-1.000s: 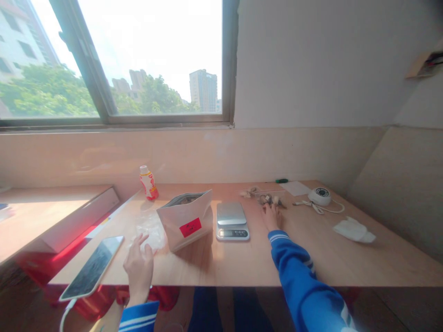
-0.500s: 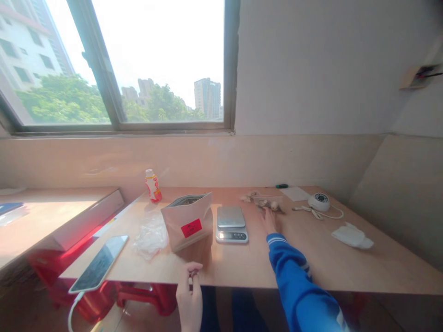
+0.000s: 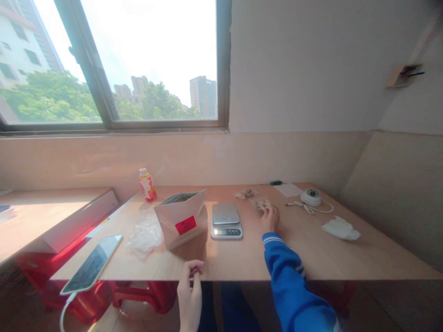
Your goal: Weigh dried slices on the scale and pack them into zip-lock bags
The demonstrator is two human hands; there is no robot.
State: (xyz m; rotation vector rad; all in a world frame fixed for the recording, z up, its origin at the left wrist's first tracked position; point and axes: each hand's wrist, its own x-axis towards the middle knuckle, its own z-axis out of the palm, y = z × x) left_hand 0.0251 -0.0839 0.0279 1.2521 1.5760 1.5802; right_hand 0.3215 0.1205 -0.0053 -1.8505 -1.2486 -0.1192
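My right hand (image 3: 270,218), in a blue sleeve, reaches right of the scale, with its fingers curled at the near edge of a small clear plastic bag (image 3: 260,203) of pale brownish pieces. A second such bag (image 3: 247,193) lies just behind it. My left hand (image 3: 190,283) is at the table's front edge, thumb and fingers closed together; whatever is between them, if anything, cannot be made out. Beyond it a kraft pouch (image 3: 166,224) with a red label stands with its top open. Between pouch and right hand sits a small kitchen scale (image 3: 226,221).
Crumpled clear plastic (image 3: 143,236) lies left of the pouch. A cabled phone (image 3: 92,265) overhangs the table's left front corner. A drink bottle (image 3: 147,185) stands behind. Rightward are a screwdriver (image 3: 276,183), paper (image 3: 288,190), a dome camera (image 3: 310,198) and white tissue (image 3: 341,228).
My right hand's fingers have gone from stretched out over the bag to curled at its edge. My left hand stays at the table edge. The view has shifted slightly right.
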